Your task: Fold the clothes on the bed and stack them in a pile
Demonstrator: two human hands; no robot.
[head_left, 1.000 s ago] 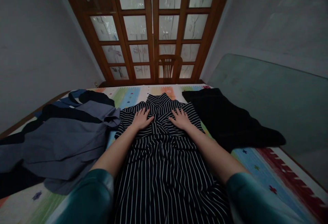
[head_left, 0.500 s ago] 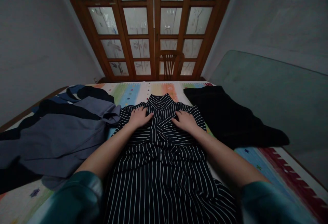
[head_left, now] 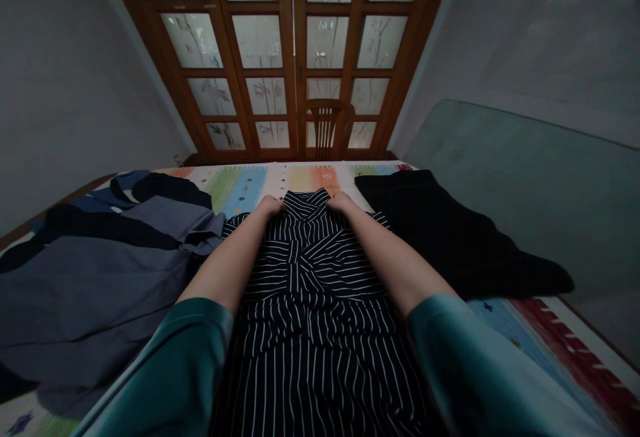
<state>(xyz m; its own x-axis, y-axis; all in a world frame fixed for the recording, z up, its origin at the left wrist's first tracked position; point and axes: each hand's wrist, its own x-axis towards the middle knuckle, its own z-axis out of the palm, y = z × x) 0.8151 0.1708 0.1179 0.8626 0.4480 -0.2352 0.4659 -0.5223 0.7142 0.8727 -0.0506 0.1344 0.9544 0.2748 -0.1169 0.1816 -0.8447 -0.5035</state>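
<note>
A black dress with white stripes point(head_left: 320, 270) lies spread out in front of me, its collar at the far end. My left hand point(head_left: 271, 206) is closed on the dress at the left shoulder, beside the collar. On the opposite side of the collar, my right hand point(head_left: 341, 202) grips the right shoulder the same way. The fingertips of both hands are partly hidden by the fabric and the backs of the hands. Below the chest the cloth is gathered at the waist, and the skirt runs down toward me between my forearms.
Grey and dark garments point(head_left: 115, 270) lie in a pile on the left. A folded black garment point(head_left: 450, 237) rests on the right. Beneath everything is a colourful patterned cloth point(head_left: 295, 176). A wooden chair point(head_left: 325, 127) stands beyond the far edge, before glazed doors.
Both hands have moved from lying flat on the chest of the dress up to its shoulders, and have closed on the fabric. The view has shifted slightly.
</note>
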